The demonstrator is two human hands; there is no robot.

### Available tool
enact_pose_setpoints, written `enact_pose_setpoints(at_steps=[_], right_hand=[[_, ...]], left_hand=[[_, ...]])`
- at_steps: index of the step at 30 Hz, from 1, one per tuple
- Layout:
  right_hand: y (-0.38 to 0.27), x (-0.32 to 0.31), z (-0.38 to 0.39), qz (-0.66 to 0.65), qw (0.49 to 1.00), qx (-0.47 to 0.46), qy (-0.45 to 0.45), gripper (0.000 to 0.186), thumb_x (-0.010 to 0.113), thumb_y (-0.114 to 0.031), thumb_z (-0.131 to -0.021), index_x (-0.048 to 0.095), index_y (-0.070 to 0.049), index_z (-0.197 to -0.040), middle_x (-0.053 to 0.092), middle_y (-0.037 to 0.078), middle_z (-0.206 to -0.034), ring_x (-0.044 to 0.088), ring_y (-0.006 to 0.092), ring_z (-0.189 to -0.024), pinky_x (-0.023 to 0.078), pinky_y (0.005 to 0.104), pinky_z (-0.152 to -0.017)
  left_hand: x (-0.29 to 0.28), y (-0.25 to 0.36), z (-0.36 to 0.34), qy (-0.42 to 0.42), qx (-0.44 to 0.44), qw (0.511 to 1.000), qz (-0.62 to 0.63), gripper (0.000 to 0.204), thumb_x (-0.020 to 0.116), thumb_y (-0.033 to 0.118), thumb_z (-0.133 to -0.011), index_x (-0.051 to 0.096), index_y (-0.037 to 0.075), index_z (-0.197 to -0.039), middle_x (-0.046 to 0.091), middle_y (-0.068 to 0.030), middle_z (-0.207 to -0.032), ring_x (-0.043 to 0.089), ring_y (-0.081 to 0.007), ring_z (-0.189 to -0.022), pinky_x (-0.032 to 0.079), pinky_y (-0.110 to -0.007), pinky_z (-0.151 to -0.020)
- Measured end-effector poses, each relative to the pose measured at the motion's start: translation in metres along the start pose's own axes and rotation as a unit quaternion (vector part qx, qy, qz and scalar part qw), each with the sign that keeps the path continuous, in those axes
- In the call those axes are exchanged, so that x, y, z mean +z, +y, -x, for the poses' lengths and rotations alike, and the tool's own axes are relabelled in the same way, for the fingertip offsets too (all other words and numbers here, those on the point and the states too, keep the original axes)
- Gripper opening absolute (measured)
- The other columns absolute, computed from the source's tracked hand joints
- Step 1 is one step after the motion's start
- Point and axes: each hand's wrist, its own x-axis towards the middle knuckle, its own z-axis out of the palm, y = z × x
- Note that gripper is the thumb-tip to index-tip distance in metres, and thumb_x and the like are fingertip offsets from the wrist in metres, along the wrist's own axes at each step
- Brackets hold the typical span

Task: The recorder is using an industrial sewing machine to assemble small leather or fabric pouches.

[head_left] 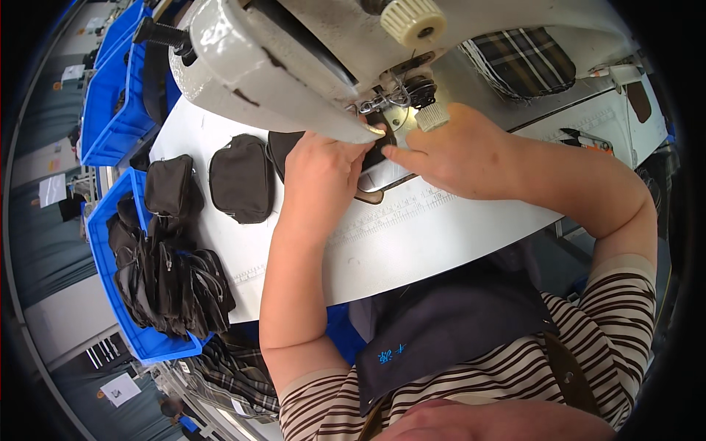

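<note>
I have a blue bin (158,351) well to the left of the sewing machine (243,59), heaped with black zipped pouches (173,279) that rise above its rim. Farther back on the machine's left, a second blue bin (110,140) holds something dark that I can't identify. Two more black pouches, a boxy one (243,178) and a smaller one (170,185), lie left of the machine on the white table (412,250), whose near side carries ruler markings (434,200). Plaid fabric pieces (526,62) with frayed edges lie to the machine's right.

The black workpiece (375,156) sits beneath the machine's needle area. My left hand (323,162) lies over it, fingers bent; I can't make out whether they pinch it. My right hand (463,154) reaches a finger to its other side, its grip likewise unclear to me.

Beyond the bins, far left of the machine, I see dark curtains (55,257) and white papers.
</note>
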Motion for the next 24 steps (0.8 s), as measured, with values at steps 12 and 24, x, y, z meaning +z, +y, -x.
enact_pose_setpoints(at_steps=[12,24], right_hand=[[0.005,0.005,-0.001,0.022,0.999,0.016,0.046,0.035,0.068,-0.013,-0.081,0.072,-0.006,-0.115,0.065,0.003,-0.085,0.065,0.0201,-0.082,0.051,0.0352,-0.071],[0.007,0.008,0.000,-0.019,0.999,0.037,0.009,0.052,0.076,-0.017,-0.080,0.067,-0.011,-0.131,0.069,0.005,-0.103,0.065,0.0234,-0.080,0.047,0.0390,-0.076]], left_hand=[[0.003,-0.008,-0.006,0.027,-0.013,0.999,0.015,0.014,0.075,0.008,-0.087,0.075,0.007,-0.100,0.074,-0.0100,-0.096,0.069,-0.0322,-0.082,0.055,-0.038,-0.072],[0.001,-0.012,0.006,0.025,-0.074,0.997,0.008,0.019,0.074,0.012,-0.088,0.073,0.010,-0.107,0.073,-0.0101,-0.095,0.068,-0.0325,-0.088,0.054,-0.040,-0.075]])
